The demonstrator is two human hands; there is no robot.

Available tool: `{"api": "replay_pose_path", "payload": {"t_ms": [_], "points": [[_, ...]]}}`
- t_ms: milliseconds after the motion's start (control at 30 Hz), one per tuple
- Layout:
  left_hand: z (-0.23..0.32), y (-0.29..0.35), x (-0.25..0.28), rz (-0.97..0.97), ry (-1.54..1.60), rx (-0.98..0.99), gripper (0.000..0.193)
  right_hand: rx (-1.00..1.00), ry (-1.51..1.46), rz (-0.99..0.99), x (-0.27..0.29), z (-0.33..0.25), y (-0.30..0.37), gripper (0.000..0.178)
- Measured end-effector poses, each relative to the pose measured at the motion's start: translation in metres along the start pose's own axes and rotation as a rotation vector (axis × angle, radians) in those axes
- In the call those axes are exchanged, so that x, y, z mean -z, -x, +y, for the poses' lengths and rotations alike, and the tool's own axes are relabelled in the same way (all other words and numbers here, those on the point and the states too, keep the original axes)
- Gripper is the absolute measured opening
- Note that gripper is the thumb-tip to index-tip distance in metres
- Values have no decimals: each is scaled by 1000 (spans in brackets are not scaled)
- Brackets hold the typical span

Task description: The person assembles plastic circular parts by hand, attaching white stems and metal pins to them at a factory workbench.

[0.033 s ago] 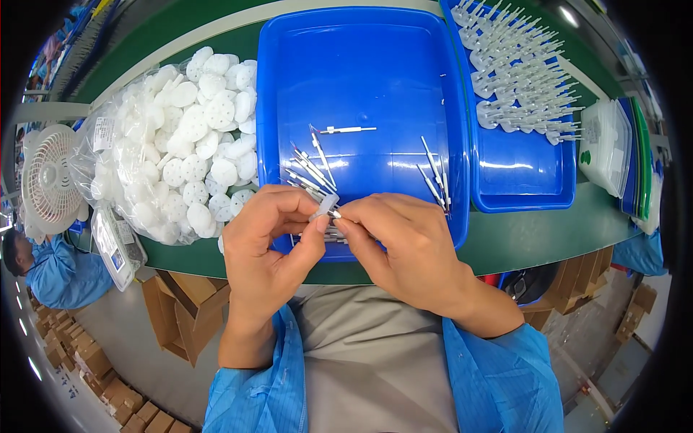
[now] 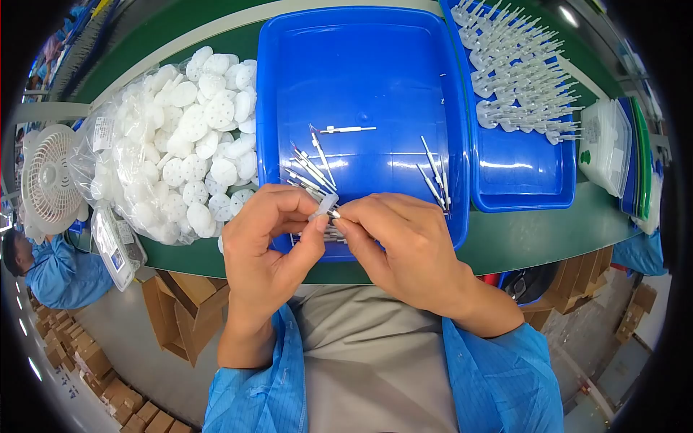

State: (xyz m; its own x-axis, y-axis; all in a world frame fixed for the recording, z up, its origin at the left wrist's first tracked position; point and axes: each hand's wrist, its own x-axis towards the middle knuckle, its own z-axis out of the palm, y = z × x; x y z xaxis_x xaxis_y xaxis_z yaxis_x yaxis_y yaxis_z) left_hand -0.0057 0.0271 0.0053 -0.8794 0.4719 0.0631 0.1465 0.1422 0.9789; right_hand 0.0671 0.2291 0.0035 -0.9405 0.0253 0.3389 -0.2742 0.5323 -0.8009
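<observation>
My left hand pinches a small white plastic disc, seen nearly edge-on, between thumb and forefinger. Right against it, my right hand grips a thin white rod at the fingertips; most of the rod is hidden by the fingers. The two pieces meet over the near edge of a large blue tray. Beneath and behind my hands lies a pile of similar white rods with dark, thin ends. Several more rods lean at the tray's right side.
A clear plastic bag spills many white discs with small holes on the left. At right, a smaller blue tray holds rows of discs with upright rods. A white fan and clear boxes stand at the sides.
</observation>
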Motion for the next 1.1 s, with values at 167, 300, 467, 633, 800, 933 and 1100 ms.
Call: {"api": "replay_pose_path", "payload": {"t_ms": [167,300,467,633,800,933,1100], "points": [[1,-6,-4,62,0,-137,23,20,-1,12,1,1,-1,10],[4,-5,-12,156,75,-132,26,39,54,22,1,3,-1,14],[1,-9,1,17,-215,-331,38,51,67,18,1,3,0,17],[8,-8,-5,44,-169,-259,35,41,59,3,2,3,0,17],[-1,-6,-1,65,-92,-229,31,-11,1,-34,8,1,0,16],[-6,-3,2,88,-50,-209,25,-11,92,-137,24,4,-3,19],[-7,-5,0,159,-29,-141,21,-48,468,-296,28,1,-2,19]]}}
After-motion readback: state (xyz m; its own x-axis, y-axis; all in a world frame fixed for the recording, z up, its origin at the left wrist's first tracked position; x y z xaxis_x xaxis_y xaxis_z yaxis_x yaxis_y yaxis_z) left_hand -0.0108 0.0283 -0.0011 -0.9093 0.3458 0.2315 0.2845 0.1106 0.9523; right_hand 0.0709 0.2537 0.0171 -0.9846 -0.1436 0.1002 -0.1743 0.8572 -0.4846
